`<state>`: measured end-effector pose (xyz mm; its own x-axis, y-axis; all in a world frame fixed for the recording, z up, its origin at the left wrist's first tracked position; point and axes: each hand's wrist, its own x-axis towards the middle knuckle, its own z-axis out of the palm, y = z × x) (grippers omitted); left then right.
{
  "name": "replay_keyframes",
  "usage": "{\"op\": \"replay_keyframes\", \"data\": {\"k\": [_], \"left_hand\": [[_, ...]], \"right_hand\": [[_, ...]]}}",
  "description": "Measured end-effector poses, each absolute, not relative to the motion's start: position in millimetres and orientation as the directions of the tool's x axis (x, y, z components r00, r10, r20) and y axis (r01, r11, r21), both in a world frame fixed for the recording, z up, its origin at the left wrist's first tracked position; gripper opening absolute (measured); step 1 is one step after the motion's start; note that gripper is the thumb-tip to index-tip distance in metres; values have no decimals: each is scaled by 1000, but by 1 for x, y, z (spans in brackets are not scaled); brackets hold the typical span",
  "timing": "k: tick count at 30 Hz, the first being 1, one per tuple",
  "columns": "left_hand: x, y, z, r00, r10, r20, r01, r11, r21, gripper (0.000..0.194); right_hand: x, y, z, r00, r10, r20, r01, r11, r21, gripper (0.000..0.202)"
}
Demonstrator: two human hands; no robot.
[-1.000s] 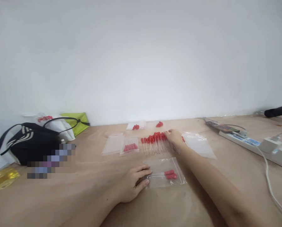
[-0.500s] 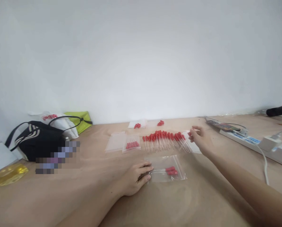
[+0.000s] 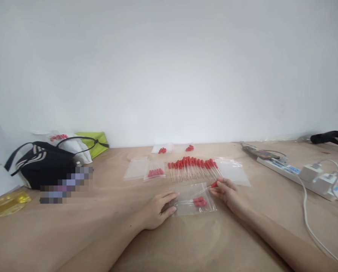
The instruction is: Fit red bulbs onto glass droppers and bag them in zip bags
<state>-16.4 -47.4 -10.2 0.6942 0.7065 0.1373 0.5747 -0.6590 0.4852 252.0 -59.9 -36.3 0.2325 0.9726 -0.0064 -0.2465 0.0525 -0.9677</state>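
Observation:
A clear zip bag (image 3: 185, 208) lies flat near me, with a few red-bulbed droppers (image 3: 199, 202) inside, bulbs toward its right end. The fingers of my left hand (image 3: 160, 209) pinch the bag's left edge. At the bag's upper right, my right hand (image 3: 228, 194) grips a single dropper by its red bulb (image 3: 214, 184), its thin stem pointing left over the bag. Behind the bag, a fanned row of red-bulbed droppers (image 3: 190, 162) lies with stems toward me. Left of the row is a smaller bag of droppers (image 3: 156, 172).
Flat clear bags lie at left (image 3: 135, 169) and right (image 3: 233, 173) of the row. Red bulbs (image 3: 162, 150) sit near the wall. A black bag (image 3: 48, 164) and yellow pouch (image 3: 8, 204) stand left; a power strip (image 3: 287, 170) with cables and a phone (image 3: 261, 152) lies right.
My right hand has moved from the right end of the dropper row down toward me, to the near bag's open-looking right end, holding a dropper. My left hand remains on the bag.

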Motion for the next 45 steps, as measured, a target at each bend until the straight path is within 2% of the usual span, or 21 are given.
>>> {"op": "replay_keyframes", "data": {"k": [2, 4, 8, 13, 18, 20, 23, 25, 27, 29, 31, 38, 45], "left_hand": [[-17, -49, -9, 696, 706, 133, 574, -658, 488, 45], [-17, -49, -9, 696, 707, 127, 574, -653, 493, 44], [-18, -48, -11, 687, 717, 119, 585, -643, 495, 43], [-18, -47, -11, 681, 721, 124, 595, -644, 480, 45], [-18, -45, -12, 700, 702, 134, 581, -668, 465, 42], [-17, -44, -13, 715, 681, 158, 557, -692, 458, 39], [-17, -42, -14, 725, 668, 166, 543, -703, 458, 37], [-17, -42, -13, 725, 670, 159, 545, -700, 462, 35], [-18, -42, -12, 725, 672, 150, 548, -695, 466, 34], [-18, -43, -11, 726, 673, 144, 550, -693, 466, 34], [-18, -43, -11, 732, 668, 136, 549, -697, 462, 35], [-19, -44, -11, 733, 664, 147, 543, -701, 462, 36], [-19, -44, -12, 741, 653, 156, 532, -713, 456, 37]], "right_hand": [[244, -68, -33, 95, 995, 4, -177, 21, -984, 27], [239, -73, -33, -14, 1000, 10, -36, 9, -999, 28], [238, -68, -35, -41, 999, -15, 152, -9, -988, 26], [238, -54, -32, -92, 989, -113, 172, -96, -980, 26], [232, -57, -32, -318, 945, -79, 6, -81, -997, 28], [237, -56, -32, -276, 954, -115, 96, -92, -991, 24], [250, -47, -28, -35, 993, -116, 353, -96, -931, 16], [257, -36, -23, 92, 996, 12, 549, -40, -835, 9], [260, -21, -16, 148, 975, 163, 724, 5, -689, 6], [258, -4, -11, 185, 952, 245, 812, -7, -584, 4], [252, 14, -9, 224, 941, 254, 829, -48, -557, 3], [233, 52, -17, 332, 926, 182, 826, -193, -529, 26], [238, 50, -6, 310, 934, 178, 811, -162, -563, 31]]}}
